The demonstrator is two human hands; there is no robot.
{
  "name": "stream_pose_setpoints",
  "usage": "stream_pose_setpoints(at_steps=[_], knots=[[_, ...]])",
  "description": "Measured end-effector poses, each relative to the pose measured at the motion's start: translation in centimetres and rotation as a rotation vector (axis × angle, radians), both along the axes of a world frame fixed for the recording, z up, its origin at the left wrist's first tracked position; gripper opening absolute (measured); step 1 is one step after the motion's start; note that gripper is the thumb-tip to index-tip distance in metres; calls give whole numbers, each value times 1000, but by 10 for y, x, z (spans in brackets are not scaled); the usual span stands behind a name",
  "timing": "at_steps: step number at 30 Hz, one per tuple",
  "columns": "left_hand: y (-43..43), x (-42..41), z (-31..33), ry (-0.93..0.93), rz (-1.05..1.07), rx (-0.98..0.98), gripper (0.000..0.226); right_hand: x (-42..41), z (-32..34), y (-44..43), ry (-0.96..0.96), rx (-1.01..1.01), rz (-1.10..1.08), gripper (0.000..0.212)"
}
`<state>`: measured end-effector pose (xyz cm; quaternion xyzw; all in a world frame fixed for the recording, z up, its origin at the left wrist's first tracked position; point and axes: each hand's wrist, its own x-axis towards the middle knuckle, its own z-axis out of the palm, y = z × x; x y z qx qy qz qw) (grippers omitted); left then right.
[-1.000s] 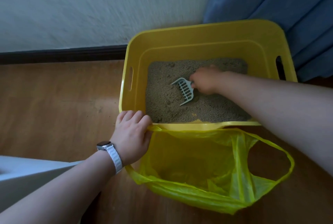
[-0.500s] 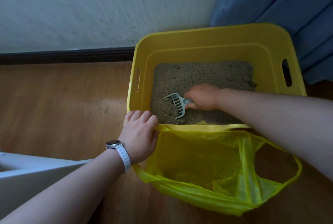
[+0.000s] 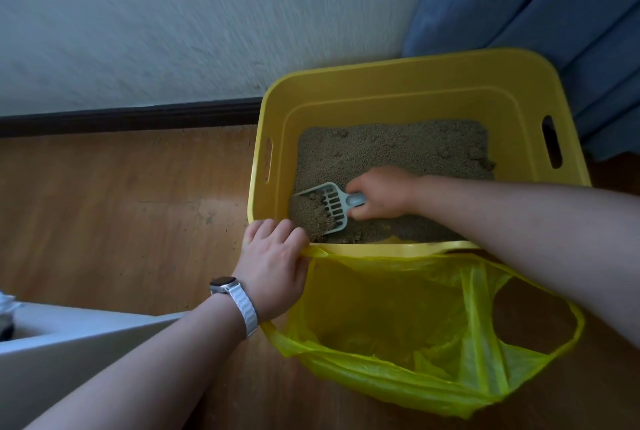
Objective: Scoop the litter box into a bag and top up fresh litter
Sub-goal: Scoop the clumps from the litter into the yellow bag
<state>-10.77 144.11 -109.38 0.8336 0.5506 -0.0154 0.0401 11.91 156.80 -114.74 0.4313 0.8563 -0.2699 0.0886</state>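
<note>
A yellow plastic litter box (image 3: 408,76) stands on the wooden floor, holding grey-brown litter (image 3: 391,145). My right hand (image 3: 381,192) grips the handle of a pale slotted scoop (image 3: 332,203) at the box's near left corner. A heap of litter lies on the scoop's blade. My left hand (image 3: 273,265), with a white-strapped watch on the wrist, pinches the edge of a yellow plastic bag (image 3: 398,322) against the box's near rim. The bag hangs open below the rim, in front of the box.
A white wall with a dark skirting board (image 3: 131,116) runs behind the box. Blue curtain fabric (image 3: 554,7) hangs at the back right. A white object (image 3: 69,350) sits at the lower left, next to my left forearm.
My right hand has drawn the scoop from the middle of the litter toward the near left corner and turned it up with a load of litter on it. The left hand kept its hold.
</note>
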Motion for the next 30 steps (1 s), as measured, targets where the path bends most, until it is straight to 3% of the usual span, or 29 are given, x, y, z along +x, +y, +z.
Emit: stream_pose_setpoints(at_steps=[9, 25, 30], knots=[[0, 0, 0, 4, 14, -7, 18, 14, 24, -12, 149, -119, -197, 26], [-1, 2, -2, 27, 22, 20, 26, 97, 80, -40, 127, -53, -482, 28], [-2, 3, -1, 14, 58, 13, 16, 94, 84, -47, 160, -67, -501, 27]])
